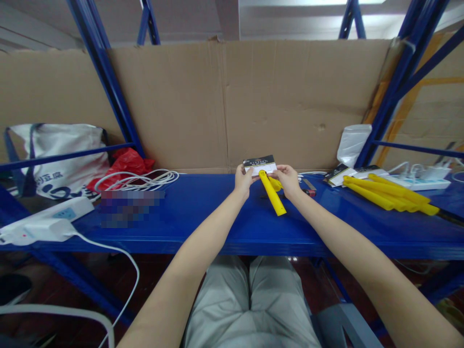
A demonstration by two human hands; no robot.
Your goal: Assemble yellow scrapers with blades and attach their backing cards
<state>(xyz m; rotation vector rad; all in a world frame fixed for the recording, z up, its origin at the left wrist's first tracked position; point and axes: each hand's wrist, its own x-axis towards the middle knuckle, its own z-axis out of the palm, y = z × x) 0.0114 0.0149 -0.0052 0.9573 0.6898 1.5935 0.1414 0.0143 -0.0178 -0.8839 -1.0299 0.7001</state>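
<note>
Between my two hands is a black and white printed card [259,166], held up near the back of the blue table. My left hand [243,181] pinches its left end. On the right end are the fingers of my right hand [288,180], closed on it. A yellow tube-like piece [273,194] hangs or lies just below the card, its upper end touching the card's lower edge; how it is attached I cannot tell. More yellow material [276,184] shows beside my right fingers. Right of that hand lies a small dark red and black object [311,192].
Several yellow pieces [391,193] lie on the blue table [203,212] at right, near black and white cards [340,174] and a power strip [416,182]. At left are coiled white cables [148,181], a red bag [130,164], a cloth bag [68,154] and another power strip [67,213].
</note>
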